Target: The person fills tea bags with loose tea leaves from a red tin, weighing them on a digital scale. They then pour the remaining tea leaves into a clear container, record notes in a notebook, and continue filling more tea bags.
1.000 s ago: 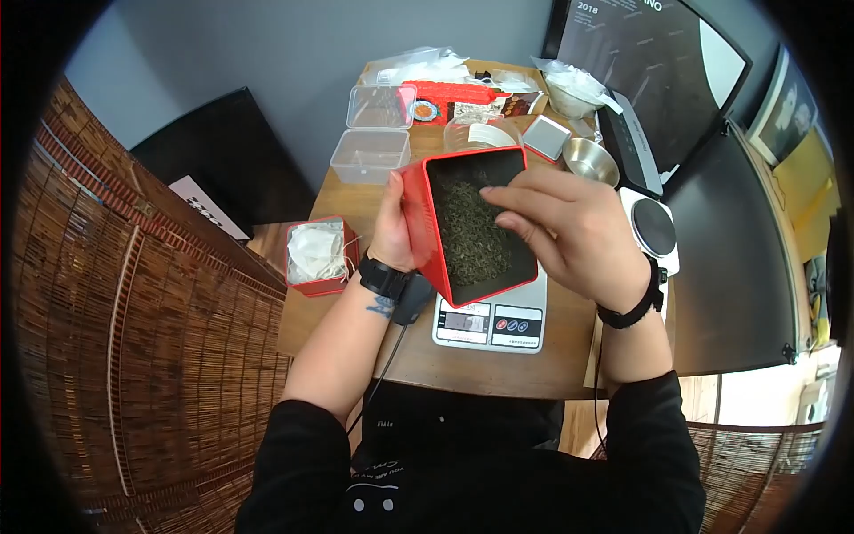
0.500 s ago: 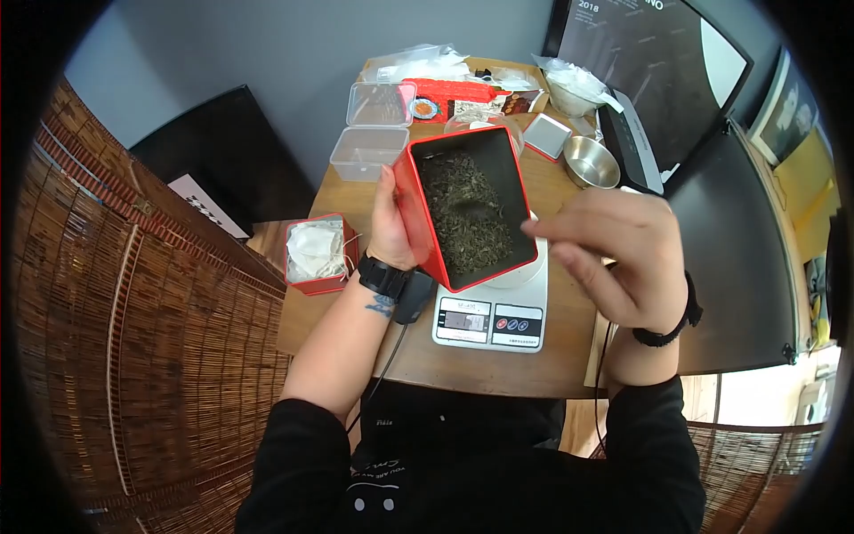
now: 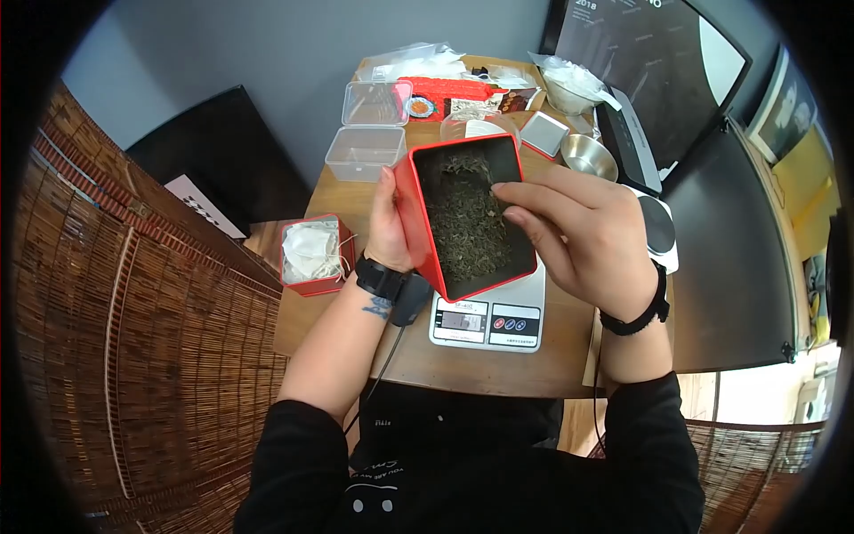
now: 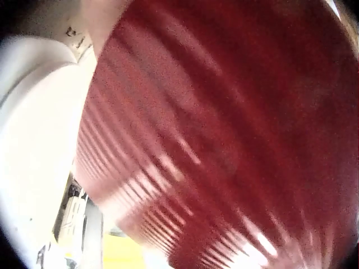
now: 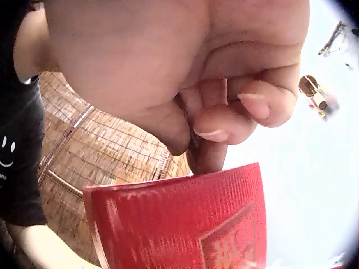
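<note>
My left hand [image 3: 388,227] holds a red square tin [image 3: 420,214] by its left side, with the tin's mouth tilted toward the head camera. Inside lie dark green dried tea leaves [image 3: 467,227]. Over the tin's right rim reaches my right hand [image 3: 596,236], thumb and fingers bent, tips above the leaves. I cannot tell whether leaves are between those fingertips. The tin's ribbed red wall [image 4: 224,123] fills most of the left wrist view. Below the tin, a white kitchen scale [image 3: 485,336] sits on the table, its upper part hidden.
To the left, another red tin [image 3: 316,287] holds white drawstring bags [image 3: 311,249]. Behind are a clear lidded box [image 3: 365,160], a clear round tub [image 3: 455,126], a small scale [image 3: 544,133] and a steel bowl [image 3: 589,158]. A hot plate [image 3: 656,224] stands right.
My right hand moved out to the right, away from the tin, then came back over its rim. The tin shifted slightly in my left hand, and the leaves' surface looks different.
</note>
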A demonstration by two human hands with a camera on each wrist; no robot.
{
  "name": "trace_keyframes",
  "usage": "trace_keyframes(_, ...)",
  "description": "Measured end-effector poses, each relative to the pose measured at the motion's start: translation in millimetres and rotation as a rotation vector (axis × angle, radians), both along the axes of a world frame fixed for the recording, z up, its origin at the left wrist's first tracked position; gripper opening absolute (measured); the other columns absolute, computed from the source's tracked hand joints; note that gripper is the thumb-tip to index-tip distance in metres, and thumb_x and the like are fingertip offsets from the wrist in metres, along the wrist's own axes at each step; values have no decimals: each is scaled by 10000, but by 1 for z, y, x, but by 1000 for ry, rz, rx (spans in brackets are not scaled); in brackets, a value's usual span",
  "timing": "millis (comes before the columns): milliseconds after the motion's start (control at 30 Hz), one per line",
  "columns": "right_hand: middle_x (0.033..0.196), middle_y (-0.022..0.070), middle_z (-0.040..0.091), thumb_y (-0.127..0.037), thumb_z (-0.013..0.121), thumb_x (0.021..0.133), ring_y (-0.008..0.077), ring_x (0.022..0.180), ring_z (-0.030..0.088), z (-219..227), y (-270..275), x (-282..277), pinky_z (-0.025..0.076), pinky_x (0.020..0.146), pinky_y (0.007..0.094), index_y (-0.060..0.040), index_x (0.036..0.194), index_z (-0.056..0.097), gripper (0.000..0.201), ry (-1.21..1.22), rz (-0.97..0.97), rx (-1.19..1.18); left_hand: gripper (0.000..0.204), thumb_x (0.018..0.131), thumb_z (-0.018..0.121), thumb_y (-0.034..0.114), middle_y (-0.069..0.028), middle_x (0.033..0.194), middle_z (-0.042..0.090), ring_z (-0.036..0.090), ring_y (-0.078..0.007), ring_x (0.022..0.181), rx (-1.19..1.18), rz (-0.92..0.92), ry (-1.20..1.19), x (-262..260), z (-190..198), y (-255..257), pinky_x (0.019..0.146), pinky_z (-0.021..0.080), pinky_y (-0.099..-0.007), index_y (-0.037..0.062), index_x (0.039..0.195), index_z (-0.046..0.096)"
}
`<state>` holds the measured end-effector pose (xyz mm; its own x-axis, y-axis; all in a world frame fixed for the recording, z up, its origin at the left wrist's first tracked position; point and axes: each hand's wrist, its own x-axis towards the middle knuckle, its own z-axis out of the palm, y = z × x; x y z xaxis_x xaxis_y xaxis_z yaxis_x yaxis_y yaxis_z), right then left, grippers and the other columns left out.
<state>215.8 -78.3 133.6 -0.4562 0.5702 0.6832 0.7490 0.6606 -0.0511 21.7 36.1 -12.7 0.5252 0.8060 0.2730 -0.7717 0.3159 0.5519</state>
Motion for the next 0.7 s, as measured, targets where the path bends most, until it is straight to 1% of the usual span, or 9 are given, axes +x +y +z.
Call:
trace_keyframes(100, 887, 77, 716, -104, 810, 895, 291, 746, 710, 10, -9, 2, 566, 639, 390, -69, 1040, 780, 152, 54, 26, -37, 885, 1065, 387, 754, -205, 1578, 559, 586, -346, 1421, -23, 2, -1, 1, -2, -1, 1185, 493, -521, 56, 1605, 456)
trace_keyframes(167, 878, 75, 710, -92, 810, 886, 297, 729, 702, 16, -18, 2, 561, 621, 392, -73, 1039, 781, 157, 89, 118, -184, 881, 1065, 393, 753, -199, 1560, 579, 598, -338, 1408, -40, 2, 0, 1, -3, -1, 1171, 506, -515, 52, 1592, 473)
trace_keyframes(200, 878, 75, 710, -92, 810, 886, 297, 729, 702, 15, -19, 1, 561, 621, 392, -73, 1039, 781, 157, 88, 118, -184, 881, 1065, 393, 753, -199, 1560, 579, 598, -338, 1408, -40, 2, -1, 1, -3, -1, 1171, 506, -515, 52, 1592, 473)
trace_keyframes(267, 883, 76, 711, -98, 815, 878, 294, 721, 700, 12, -19, -2, 559, 616, 385, -70, 1036, 781, 164, 88, 271, -211, 877, 1067, 392, 751, -192, 1552, 588, 613, -335, 1389, -50, -31, -7, -1, -4, -1, 1171, 505, -512, 53, 1589, 479)
trace_keyframes(333, 872, 65, 692, -117, 808, 890, 282, 728, 695, 6, -16, -8, 555, 614, 386, -67, 1020, 763, 146, 54, 273, -201, 887, 1066, 389, 754, -196, 1550, 590, 617, -338, 1384, -44, -24, 6, -1, -4, -1, 1176, 500, -509, 44, 1591, 476)
trace_keyframes(400, 858, 54, 664, -137, 799, 904, 272, 744, 691, -3, -10, -14, 554, 624, 389, -69, 1009, 743, 136, -12, 186, -169, 897, 1066, 387, 757, -200, 1547, 591, 621, -341, 1378, -36, -17, 20, -2, -4, -1, 1181, 495, -507, 35, 1592, 472)
trace_keyframes(467, 846, 51, 644, -153, 791, 914, 266, 757, 690, -12, -3, -15, 555, 636, 392, -81, 1004, 729, 130, -43, 148, -135, 1017, 1011, 349, 847, -221, 1551, 586, 640, -368, 1358, 10, 34, 144, -3, -5, -2, 1133, 545, -508, 21, 1588, 488)
trace_keyframes(667, 850, 59, 686, -132, 793, 913, 268, 739, 696, -3, 1, -1, 558, 639, 378, -50, 1000, 759, 124, 30, 111, -156, 1011, 1027, 328, 836, -240, 1520, 605, 654, -371, 1336, -33, -11, 73, -3, -8, -2, 1137, 541, -506, 3, 1577, 493)
trace_keyframes(700, 833, 66, 699, -106, 788, 917, 258, 703, 691, 4, -3, 4, 554, 619, 366, -40, 997, 768, 106, 102, 94, -180, 1011, 1027, 328, 836, -240, 1520, 605, 654, -371, 1336, -32, -11, 74, -4, -10, 0, 1137, 541, -506, 3, 1577, 493)
